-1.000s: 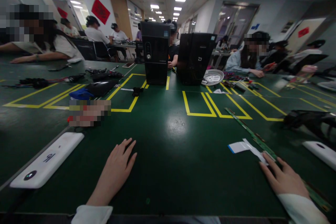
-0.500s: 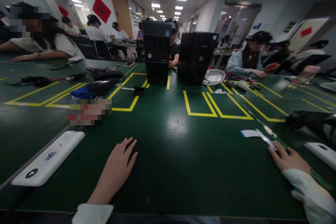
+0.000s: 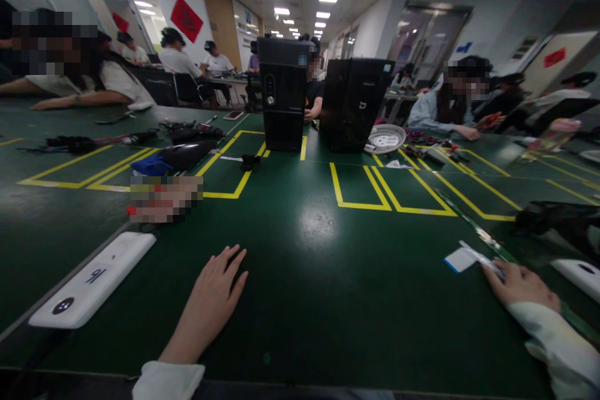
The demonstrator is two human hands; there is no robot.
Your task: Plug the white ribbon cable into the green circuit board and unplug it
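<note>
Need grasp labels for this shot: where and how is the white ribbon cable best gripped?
I'd pinch the ribbon cable by its broad, blue-edged end, coming from the left, perhaps with the left hand. That end looks thin and flat and points away from the green strip, while the right hand is at the narrower stretch.

The right hand hides the near end of the white flat ribbon cable with a blue tip, so whether it pinches or merely presses it cannot be told. It also covers a stretch of the long, narrow green circuit strip, whose small parts are blurred. The right edge cuts off the white rounded plastic slab and the black curved plastic piece. Coarse squares mask an object at left. The green speck is too small to identify.
</note>
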